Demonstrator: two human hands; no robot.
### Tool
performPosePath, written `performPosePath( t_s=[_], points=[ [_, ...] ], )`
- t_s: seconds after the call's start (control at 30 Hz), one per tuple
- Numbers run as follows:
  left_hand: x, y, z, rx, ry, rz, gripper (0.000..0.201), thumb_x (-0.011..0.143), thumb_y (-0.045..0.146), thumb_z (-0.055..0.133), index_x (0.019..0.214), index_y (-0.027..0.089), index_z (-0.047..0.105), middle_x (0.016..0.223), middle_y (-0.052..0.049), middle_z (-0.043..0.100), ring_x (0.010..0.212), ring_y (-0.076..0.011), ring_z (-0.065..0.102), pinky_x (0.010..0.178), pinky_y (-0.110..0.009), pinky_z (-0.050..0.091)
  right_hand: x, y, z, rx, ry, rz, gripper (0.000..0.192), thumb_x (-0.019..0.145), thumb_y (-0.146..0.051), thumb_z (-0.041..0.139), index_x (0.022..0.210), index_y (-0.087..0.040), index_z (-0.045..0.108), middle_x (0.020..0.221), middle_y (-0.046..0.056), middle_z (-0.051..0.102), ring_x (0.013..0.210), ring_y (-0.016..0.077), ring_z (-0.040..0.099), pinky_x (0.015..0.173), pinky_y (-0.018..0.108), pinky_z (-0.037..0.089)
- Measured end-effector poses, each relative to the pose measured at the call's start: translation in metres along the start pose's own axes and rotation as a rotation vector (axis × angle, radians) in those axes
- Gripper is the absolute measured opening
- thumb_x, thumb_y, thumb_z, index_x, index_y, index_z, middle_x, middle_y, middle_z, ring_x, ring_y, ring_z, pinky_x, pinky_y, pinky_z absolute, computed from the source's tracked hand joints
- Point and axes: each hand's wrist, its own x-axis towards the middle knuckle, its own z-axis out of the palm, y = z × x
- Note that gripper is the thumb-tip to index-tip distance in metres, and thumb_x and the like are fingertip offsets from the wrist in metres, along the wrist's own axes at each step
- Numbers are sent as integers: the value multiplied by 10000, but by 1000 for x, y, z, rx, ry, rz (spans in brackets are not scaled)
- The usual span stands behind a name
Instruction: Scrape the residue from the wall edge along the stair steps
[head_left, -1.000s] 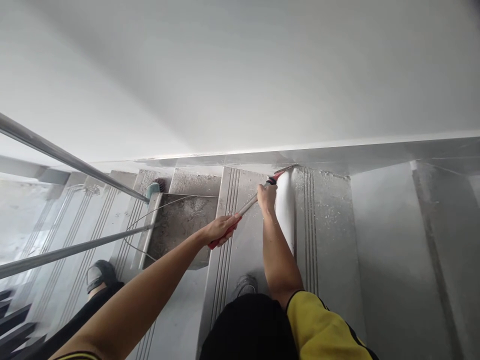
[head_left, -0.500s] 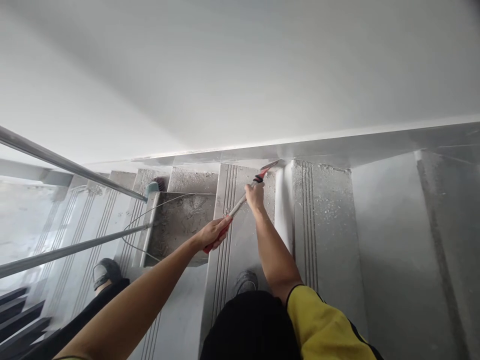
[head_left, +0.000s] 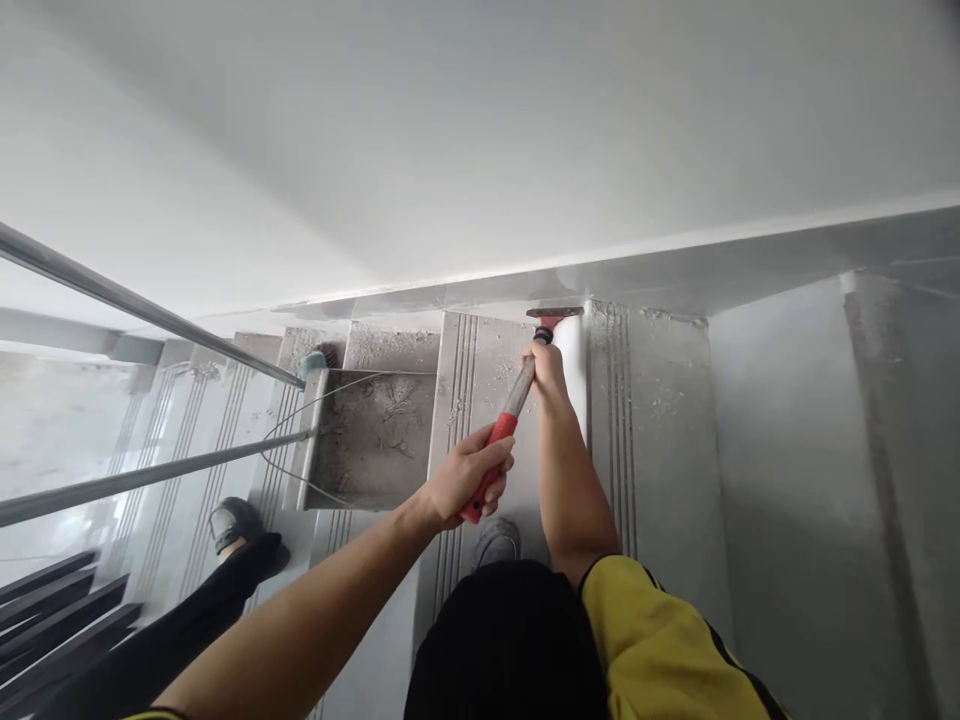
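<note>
Both hands are closed on the scraper (head_left: 517,400) — left hand (head_left: 469,482) low on the red handle for leverage, right hand (head_left: 546,368) near the blade, pressing it against the riser (head_left: 574,365) by the wall (head_left: 480,150).

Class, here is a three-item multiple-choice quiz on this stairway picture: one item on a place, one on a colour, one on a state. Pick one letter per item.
1. Where is the blade of the scraper?
A. at the top of the step, against the wall's base
B. inside the tray
C. on the railing

2. What colour is the grip in the left hand?
A. blue
B. red
C. green

3. How does the right hand stand?
A. open, off the tool
B. flat on the wall
C. closed round the shaft near the blade

Key: 1 A, the blade lies where step meets wall. 2 B, red shows between the fingers. 3 C, its fingers wrap the shaft. The dusty tray lies on the steps to the left.
</note>
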Motion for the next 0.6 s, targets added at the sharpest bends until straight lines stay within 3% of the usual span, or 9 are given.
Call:
performPosePath(
  t_s=[0.13, 0.27, 0.47, 0.6],
  points=[
    [4, 3, 14, 44, 124, 10, 201, 832, 336, 524, 842, 192, 384, 695, 52, 420, 373, -23, 376, 298, -149, 297, 1, 0, 0, 98, -15, 100, 190, 594, -164, 472, 430, -203, 384, 348, -31, 375, 345, 84, 351, 356, 212, 266],
    [-14, 15, 30, 123, 54, 53, 255, 817, 401, 537, 830, 194, 390, 728, 47, 439, 362, -25, 381, 289, -177, 338, -2, -10, 0, 141, -4, -13, 182, 603, -195, 489, 447, -201, 396, 358, -33, 382, 353, 86, 363, 355, 211, 267],
    [-10, 11, 36, 185, 151, 39, 206, 825, 349, 510, 813, 196, 373, 686, 55, 425, 364, -37, 397, 285, -176, 338, -2, -8, -4, 163, -58, 56, 208, 613, -197, 472, 433, -208, 367, 348, -26, 378, 338, 85, 344, 348, 219, 258],
    [-8, 14, 36, 201, 97, 65, 240, 831, 397, 504, 815, 197, 372, 677, 50, 443, 353, -47, 405, 289, -193, 355, 0, -8, -2, 151, -78, 37, 197, 613, -198, 485, 449, -206, 376, 364, -26, 392, 352, 90, 367, 358, 220, 282]
  ],
)
